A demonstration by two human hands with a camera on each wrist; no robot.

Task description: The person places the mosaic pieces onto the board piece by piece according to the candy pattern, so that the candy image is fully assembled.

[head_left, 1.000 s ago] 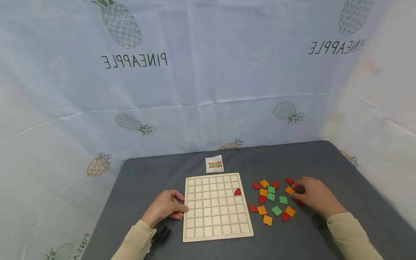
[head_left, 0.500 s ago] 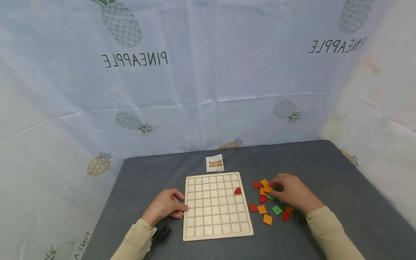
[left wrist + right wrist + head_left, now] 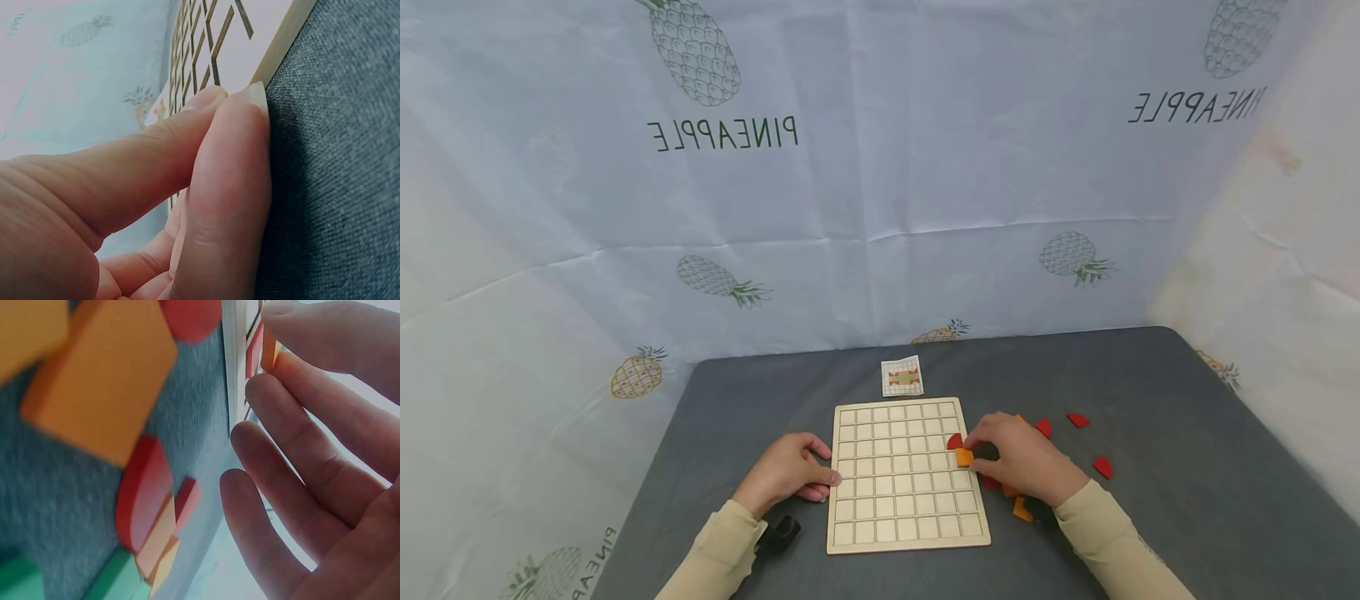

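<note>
The wooden grid board (image 3: 895,500) lies flat on the dark table. At its left edge, the left hand (image 3: 788,471) grips the rim; in the left wrist view its thumb and index finger pinch the board's edge (image 3: 284,47). An orange square tile (image 3: 964,457) is pinched between thumb and index finger of the right hand (image 3: 1022,458), over the board's right column. Just behind that tile, a red quarter-round tile (image 3: 954,442) sits in a cell. The right wrist view shows the held orange tile (image 3: 269,349) beside the red one, with the other fingers spread.
Behind the board lies a small pattern card (image 3: 902,377). Loose tiles lie right of the board, partly hidden by the right hand, including an orange tile (image 3: 1022,509) and a red one (image 3: 1102,467). Green tiles (image 3: 115,578) show in the right wrist view.
The right hand has carried an orange tile left from the right side of the loose tiles to the board's right column. The left hand keeps its place at the board's edge.
</note>
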